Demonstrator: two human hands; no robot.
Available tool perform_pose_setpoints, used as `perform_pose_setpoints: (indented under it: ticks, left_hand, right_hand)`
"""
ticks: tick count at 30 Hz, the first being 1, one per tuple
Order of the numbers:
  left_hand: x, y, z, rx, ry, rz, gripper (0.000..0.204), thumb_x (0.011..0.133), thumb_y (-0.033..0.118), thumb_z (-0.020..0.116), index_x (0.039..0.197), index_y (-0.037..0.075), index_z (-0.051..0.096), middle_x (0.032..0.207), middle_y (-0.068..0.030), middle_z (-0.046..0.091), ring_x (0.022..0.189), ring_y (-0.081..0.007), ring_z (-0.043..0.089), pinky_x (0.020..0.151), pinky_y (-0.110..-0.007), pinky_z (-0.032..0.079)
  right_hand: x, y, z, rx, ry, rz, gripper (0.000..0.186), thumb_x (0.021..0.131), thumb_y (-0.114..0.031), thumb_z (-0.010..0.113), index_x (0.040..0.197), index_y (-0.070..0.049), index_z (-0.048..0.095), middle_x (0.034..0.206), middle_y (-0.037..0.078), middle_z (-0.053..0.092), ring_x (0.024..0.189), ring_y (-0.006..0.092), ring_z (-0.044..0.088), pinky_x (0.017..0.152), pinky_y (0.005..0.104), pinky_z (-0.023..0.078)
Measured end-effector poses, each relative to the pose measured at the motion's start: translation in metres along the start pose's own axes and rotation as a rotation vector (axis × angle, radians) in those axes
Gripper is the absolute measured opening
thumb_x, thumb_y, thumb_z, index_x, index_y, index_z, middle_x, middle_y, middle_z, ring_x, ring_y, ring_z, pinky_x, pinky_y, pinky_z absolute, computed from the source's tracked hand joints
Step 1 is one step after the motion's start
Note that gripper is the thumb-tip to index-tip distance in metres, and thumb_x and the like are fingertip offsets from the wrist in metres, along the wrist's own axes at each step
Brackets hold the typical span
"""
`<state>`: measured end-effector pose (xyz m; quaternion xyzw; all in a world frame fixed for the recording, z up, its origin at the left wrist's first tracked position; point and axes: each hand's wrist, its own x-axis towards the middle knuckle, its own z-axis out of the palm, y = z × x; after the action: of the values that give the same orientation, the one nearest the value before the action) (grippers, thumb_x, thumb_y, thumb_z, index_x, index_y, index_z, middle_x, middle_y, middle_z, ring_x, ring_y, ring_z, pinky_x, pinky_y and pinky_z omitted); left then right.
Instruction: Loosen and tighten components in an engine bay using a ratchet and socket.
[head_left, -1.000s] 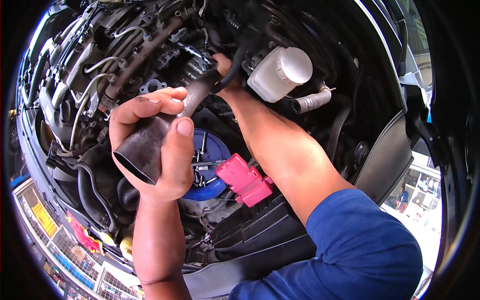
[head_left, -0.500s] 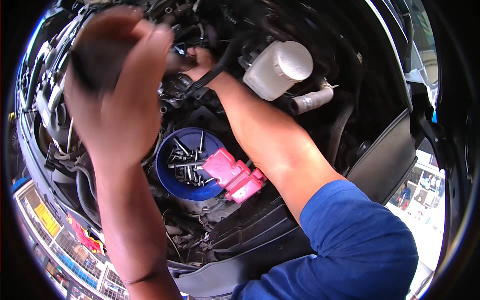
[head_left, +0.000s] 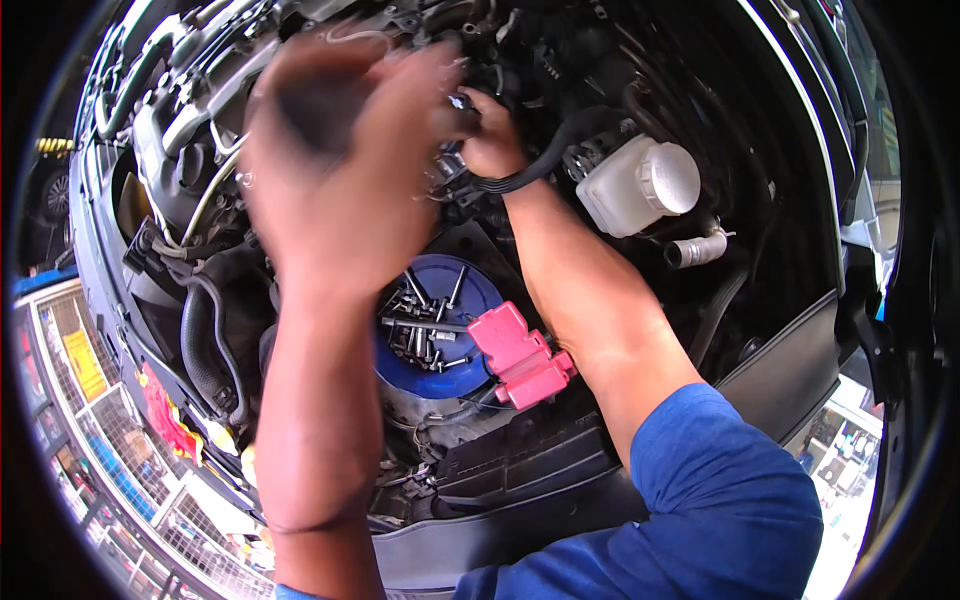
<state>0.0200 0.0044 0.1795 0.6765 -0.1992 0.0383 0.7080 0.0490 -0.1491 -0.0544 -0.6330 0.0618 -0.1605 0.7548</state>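
My left hand point(head_left: 345, 190), smeared by motion, is raised over the engine bay. Its fingers curl round a dark thing point(head_left: 322, 108) too blurred to name. Deeper in the bay, my right hand point(head_left: 492, 138) is closed at a small dark part with a shiny spot, whose kind I cannot make out. A black hose point(head_left: 545, 165) crosses over my right wrist. Below my hands sits a round blue bowl point(head_left: 465, 285) holding several loose bolts point(head_left: 425, 320). A pink plastic cover point(head_left: 520, 355) lies against the bowl's right rim, beside my right forearm.
A white reservoir point(head_left: 625, 190) with a round cap stands right of my right forearm, near a silver pipe end point(head_left: 697, 249). Ribbed hoses point(head_left: 205, 340) run at the left. A black panel point(head_left: 530, 460) lies along the near edge. Wire-mesh shelving point(head_left: 120, 420) stands outside, lower left.
The view has shifted, so the bay's parts appear farther right. My left hand remains blurred over the engine, nearer my right hand in the picture. My right hand stays at the same spot in the bay.
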Motion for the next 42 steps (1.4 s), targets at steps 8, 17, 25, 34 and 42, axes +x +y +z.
perform_pose_setpoints:
  ticks: [8,17,25,34,42]
  left_hand:
    - [-0.091,-0.072,-0.087,-0.534,0.356,-0.172,0.019,0.089,0.005,0.058,0.108,0.004,0.055,0.109,-0.0212,0.064,0.113,-0.0372,0.059,0.102,-0.052,0.042]
    - [0.019,-0.035,-0.033,-0.512,-0.047,0.183,0.025,0.088,0.0,0.061,0.108,-0.002,0.046,0.073,-0.0077,0.056,0.068,-0.0185,0.058,0.076,-0.039,0.052]
    - [0.027,-0.036,-0.035,-0.424,-0.094,0.176,0.015,0.089,-0.003,0.056,0.102,-0.003,0.048,0.076,-0.0095,0.056,0.067,-0.0168,0.058,0.077,-0.041,0.053]
    - [0.033,-0.031,-0.026,-0.29,-0.1,0.257,0.009,0.088,-0.005,0.052,0.096,-0.003,0.052,0.076,-0.0089,0.056,0.069,-0.019,0.06,0.077,-0.042,0.055]
    - [0.019,-0.04,-0.061,0.163,-0.025,0.326,0.019,0.084,0.0,0.063,0.098,-0.002,0.05,0.08,-0.0075,0.062,0.076,-0.0164,0.065,0.07,-0.03,0.053]
  right_hand:
    - [-0.007,-0.028,0.006,-0.72,0.089,0.068,0.054,0.077,-0.01,0.073,0.127,-0.002,0.053,0.111,0.016,0.067,0.104,0.0248,0.065,0.091,0.032,0.049]
    - [-0.002,-0.01,0.008,-0.426,0.071,-0.173,0.032,0.073,-0.016,0.077,0.097,0.0,0.063,0.091,0.014,0.071,0.09,0.0225,0.067,0.082,0.034,0.05]
    - [-0.001,-0.015,0.005,-0.509,0.005,-0.035,0.032,0.075,-0.012,0.077,0.1,0.001,0.062,0.095,0.009,0.07,0.086,0.0135,0.064,0.079,0.0281,0.049]
    - [-0.002,-0.023,0.001,-0.604,-0.011,-0.121,0.029,0.075,-0.013,0.077,0.095,0.001,0.061,0.091,0.012,0.069,0.086,0.0183,0.066,0.077,0.033,0.05]
    - [-0.013,-0.014,0.005,-0.653,-0.09,-0.124,0.031,0.075,-0.015,0.074,0.101,-0.002,0.062,0.095,0.016,0.069,0.091,0.0267,0.067,0.08,0.0336,0.05]
